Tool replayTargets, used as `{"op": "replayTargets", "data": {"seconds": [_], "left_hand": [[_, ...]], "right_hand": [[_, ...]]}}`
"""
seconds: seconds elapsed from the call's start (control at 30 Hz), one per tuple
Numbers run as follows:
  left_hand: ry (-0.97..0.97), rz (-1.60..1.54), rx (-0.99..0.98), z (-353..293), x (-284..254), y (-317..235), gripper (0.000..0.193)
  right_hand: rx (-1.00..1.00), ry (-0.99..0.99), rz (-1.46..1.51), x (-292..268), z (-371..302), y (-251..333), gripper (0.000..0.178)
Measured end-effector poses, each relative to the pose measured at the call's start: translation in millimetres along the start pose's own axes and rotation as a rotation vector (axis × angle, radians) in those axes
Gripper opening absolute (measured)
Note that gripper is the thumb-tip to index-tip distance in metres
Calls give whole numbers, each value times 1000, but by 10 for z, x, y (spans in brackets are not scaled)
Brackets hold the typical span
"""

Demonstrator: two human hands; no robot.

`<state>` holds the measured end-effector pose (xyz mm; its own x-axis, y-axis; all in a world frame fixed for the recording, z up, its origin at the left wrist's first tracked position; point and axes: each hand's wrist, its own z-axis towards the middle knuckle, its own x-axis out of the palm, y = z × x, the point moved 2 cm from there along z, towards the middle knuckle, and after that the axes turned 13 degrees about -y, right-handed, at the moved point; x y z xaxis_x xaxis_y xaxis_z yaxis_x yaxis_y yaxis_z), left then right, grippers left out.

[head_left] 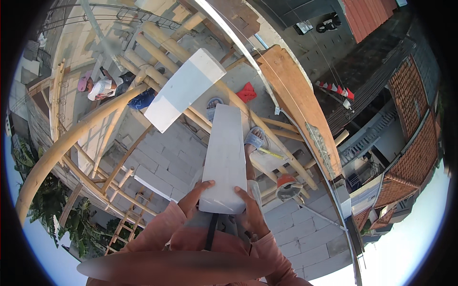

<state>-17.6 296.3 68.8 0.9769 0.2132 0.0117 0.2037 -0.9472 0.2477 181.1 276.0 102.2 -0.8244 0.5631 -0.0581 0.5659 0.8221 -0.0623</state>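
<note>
A long, pale grey lightweight concrete block (223, 157) is held in front of my body, its far end pointing away from me. My left hand (194, 194) grips the near left edge, thumb on top. On the near right edge my right hand (253, 212) has its thumb on top too; its other fingers are partly hidden beneath. A second pale block (186, 90) lies on the bamboo poles ahead and to the left, apart from both hands. My sandalled feet show on either side of the held block's far half.
Bamboo scaffold poles (81, 138) cross at left and below me. An orange-rimmed bucket (287, 187) stands at right, near a yellow strip (271, 152). Ahead lies a red bag-like item (246, 92). A person (102, 88) in a pink cap is at far left. A brown board (300, 105) runs along the right.
</note>
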Motion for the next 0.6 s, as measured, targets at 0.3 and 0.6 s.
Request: {"op": "replayTargets", "data": {"seconds": [0.3, 0.6], "left_hand": [[-7, 146, 17, -27, 459, 106, 78], [14, 235, -87, 352, 679, -109, 83]], "right_hand": [[29, -28, 158, -365, -78, 133, 67], [134, -45, 106, -509, 431, 64, 79]]}}
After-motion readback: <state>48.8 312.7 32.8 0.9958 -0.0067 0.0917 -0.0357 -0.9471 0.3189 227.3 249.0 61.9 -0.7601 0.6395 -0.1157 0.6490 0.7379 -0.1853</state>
